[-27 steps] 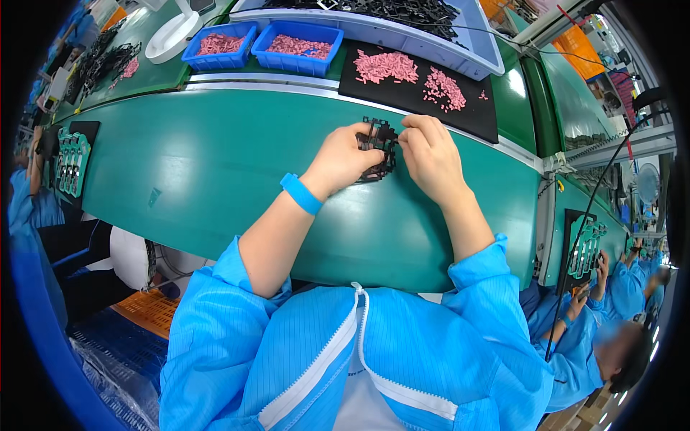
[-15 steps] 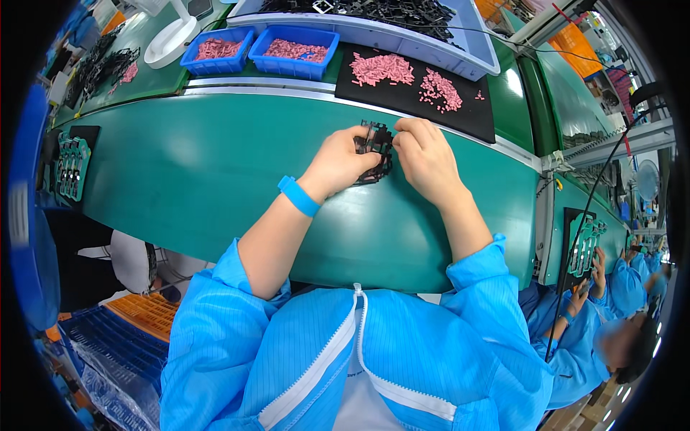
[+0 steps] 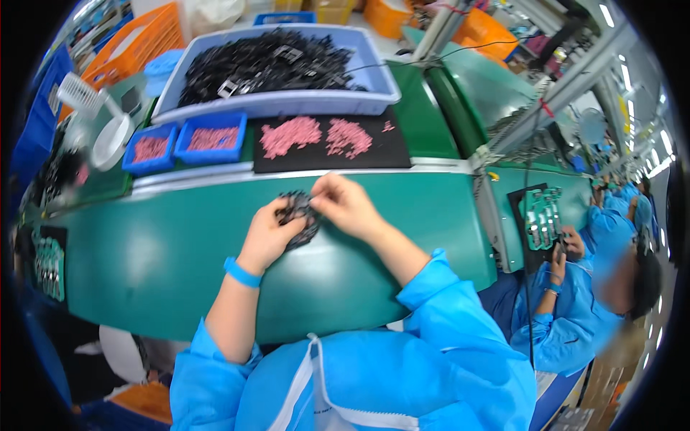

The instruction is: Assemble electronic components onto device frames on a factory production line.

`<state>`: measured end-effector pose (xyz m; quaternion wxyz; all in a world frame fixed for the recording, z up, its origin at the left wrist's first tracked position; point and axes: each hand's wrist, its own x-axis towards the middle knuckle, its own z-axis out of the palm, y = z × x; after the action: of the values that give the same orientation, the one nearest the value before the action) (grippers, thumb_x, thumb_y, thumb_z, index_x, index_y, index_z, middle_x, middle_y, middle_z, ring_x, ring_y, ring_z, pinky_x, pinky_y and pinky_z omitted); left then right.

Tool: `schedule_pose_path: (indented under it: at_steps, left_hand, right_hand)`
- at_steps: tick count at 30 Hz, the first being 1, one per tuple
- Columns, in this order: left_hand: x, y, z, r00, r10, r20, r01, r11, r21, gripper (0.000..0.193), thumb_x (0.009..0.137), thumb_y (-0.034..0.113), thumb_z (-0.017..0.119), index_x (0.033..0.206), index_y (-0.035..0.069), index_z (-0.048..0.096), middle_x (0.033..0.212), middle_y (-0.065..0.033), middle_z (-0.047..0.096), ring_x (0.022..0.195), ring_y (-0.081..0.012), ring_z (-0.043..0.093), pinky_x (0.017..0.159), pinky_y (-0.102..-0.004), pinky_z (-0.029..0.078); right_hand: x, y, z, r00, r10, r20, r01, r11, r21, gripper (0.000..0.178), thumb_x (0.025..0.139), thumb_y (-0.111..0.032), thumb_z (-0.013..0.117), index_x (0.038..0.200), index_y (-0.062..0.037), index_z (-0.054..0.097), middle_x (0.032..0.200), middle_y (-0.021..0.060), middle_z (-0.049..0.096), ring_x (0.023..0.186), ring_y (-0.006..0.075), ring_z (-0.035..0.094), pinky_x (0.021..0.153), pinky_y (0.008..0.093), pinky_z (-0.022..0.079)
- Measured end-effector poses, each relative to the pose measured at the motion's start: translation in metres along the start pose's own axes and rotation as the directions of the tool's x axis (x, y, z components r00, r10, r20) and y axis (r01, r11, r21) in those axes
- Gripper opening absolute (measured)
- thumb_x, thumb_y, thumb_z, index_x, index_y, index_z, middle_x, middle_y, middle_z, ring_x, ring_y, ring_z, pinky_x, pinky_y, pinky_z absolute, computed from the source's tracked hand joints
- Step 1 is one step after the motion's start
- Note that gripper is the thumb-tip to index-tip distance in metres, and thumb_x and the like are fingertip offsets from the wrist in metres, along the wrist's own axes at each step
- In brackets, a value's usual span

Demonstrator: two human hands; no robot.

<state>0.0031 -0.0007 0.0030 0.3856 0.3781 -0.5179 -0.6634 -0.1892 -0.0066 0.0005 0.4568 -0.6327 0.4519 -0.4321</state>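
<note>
Inward bends right hand point(image 3: 346, 207); left hand point(image 3: 264, 238) grips black part point(image 3: 294, 205).

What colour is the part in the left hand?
The part is black, best seen in the head view.

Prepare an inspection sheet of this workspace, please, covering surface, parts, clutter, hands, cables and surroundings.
Surface: green bench top, glossy, with a metal strip along its far edge.
Parts: one black part in hand; pink pieces piled on a black mat and in two blue bins; more black parts fill the large tray.
Clutter: a few pink pieces apart from the piles, on the mat's right side.
Hands: left hand grips the black part; right hand is at its edge, fingers bent; contents unclear.
Cables: a dark cable hangs at right.
Surroundings: co-worker in blue at right; orange crates beyond.
</note>
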Motion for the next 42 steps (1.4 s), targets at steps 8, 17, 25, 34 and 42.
schedule_pose_path:
  at_steps: [8, 17, 25, 34, 42]
  left_hand:
    - [-0.006, 0.011, -0.002, 0.999, -0.047, 0.021, 0.049, 0.99, -0.129, 0.027, 0.081, -0.002, 0.06, 0.109, -0.004, 0.058, 0.093, -0.0079, 0.066, 0.085, -0.0144, 0.065, 0.075, -0.0264, 0.053]
    - [0.005, 0.007, 0.003, 0.999, -0.043, 0.014, 0.045, 0.989, -0.141, 0.029, 0.081, 0.002, 0.064, 0.108, -0.004, 0.058, 0.094, -0.0105, 0.068, 0.081, -0.0144, 0.065, 0.074, -0.0267, 0.054]
    - [0.0, 0.004, 0.001, 0.994, -0.111, -0.021, 0.104, 0.973, -0.206, 0.03, 0.081, 0.0, 0.063, 0.111, -0.005, 0.057, 0.094, -0.0122, 0.068, 0.08, -0.0163, 0.067, 0.072, -0.0272, 0.056]
    - [0.005, 0.008, -0.002, 0.99, -0.117, -0.075, 0.09, 0.951, -0.296, 0.031, 0.083, -0.002, 0.06, 0.114, -0.004, 0.056, 0.095, -0.0128, 0.067, 0.079, -0.0188, 0.067, 0.069, -0.0285, 0.057]
    - [0.006, 0.006, -0.002, 0.99, -0.107, -0.088, 0.084, 0.968, -0.235, 0.032, 0.081, -0.002, 0.061, 0.112, -0.005, 0.057, 0.095, -0.0129, 0.067, 0.078, -0.0179, 0.066, 0.068, -0.0276, 0.056]
  right_hand:
    - [0.003, -0.002, -0.005, 0.991, 0.05, 0.126, -0.072, 0.981, 0.182, 0.018, 0.087, -0.006, 0.066, 0.101, -0.0048, 0.055, 0.087, -0.0016, 0.057, 0.078, 0.0052, 0.055, 0.07, 0.0218, 0.047]
    - [0.007, -0.022, -0.017, 0.981, 0.156, 0.115, -0.187, 0.919, 0.346, 0.019, 0.084, -0.007, 0.068, 0.1, -0.0052, 0.057, 0.088, -0.0023, 0.057, 0.08, 0.0049, 0.054, 0.072, 0.0189, 0.044]
    - [0.011, -0.013, -0.021, 0.967, 0.241, 0.08, -0.253, 0.942, 0.22, 0.022, 0.084, -0.01, 0.069, 0.102, -0.0035, 0.058, 0.083, -0.0006, 0.061, 0.074, 0.0066, 0.058, 0.064, 0.0218, 0.047]
    - [0.048, 0.004, -0.093, 0.963, -0.004, -0.271, -0.208, 0.63, -0.748, 0.017, 0.077, -0.018, 0.07, 0.079, -0.0015, 0.065, 0.069, 0.0089, 0.064, 0.062, 0.0192, 0.061, 0.061, 0.0311, 0.049]
    - [0.058, 0.013, -0.081, 0.966, -0.011, -0.257, -0.223, 0.463, -0.858, 0.017, 0.079, -0.018, 0.065, 0.076, -0.0011, 0.064, 0.08, 0.0163, 0.066, 0.075, 0.0347, 0.065, 0.068, 0.0437, 0.051]
